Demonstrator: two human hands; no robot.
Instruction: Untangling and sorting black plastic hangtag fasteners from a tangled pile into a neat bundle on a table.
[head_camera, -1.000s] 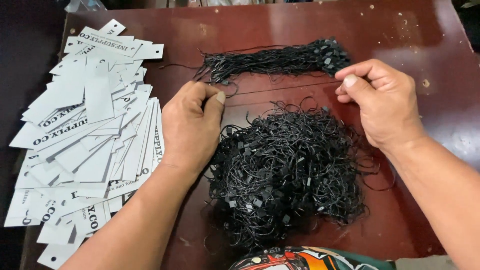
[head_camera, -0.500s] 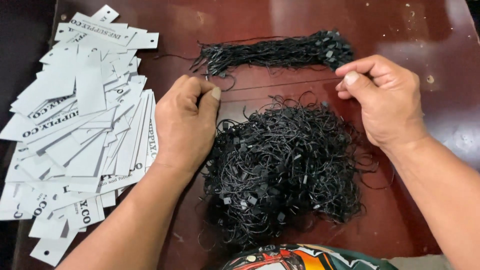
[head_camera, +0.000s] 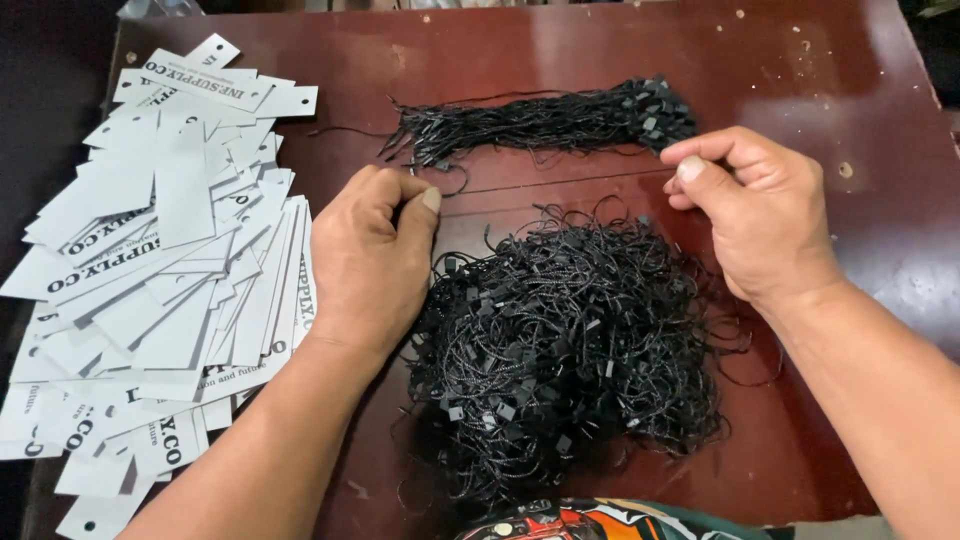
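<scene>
On a dark red table (head_camera: 560, 50), my left hand (head_camera: 372, 262) has thumb and fingers pinched together at the left end of a thin black string (head_camera: 550, 178). My right hand (head_camera: 757, 215) pinches the other end, near the clasp end of a neat bundle of black strings (head_camera: 540, 122) lying straight just beyond both hands. Below and between my hands sits a big tangled heap of black tag strings with small plastic clasps (head_camera: 565, 345).
A wide, loose spread of white printed card tags (head_camera: 160, 260) covers the table's left side, right up against my left hand. A colourful patterned object (head_camera: 580, 522) shows at the bottom edge. Bare table lies at the far right.
My hands stay in nearly the same pinched pose. The view has shifted slightly, and nothing has been picked up or put down.
</scene>
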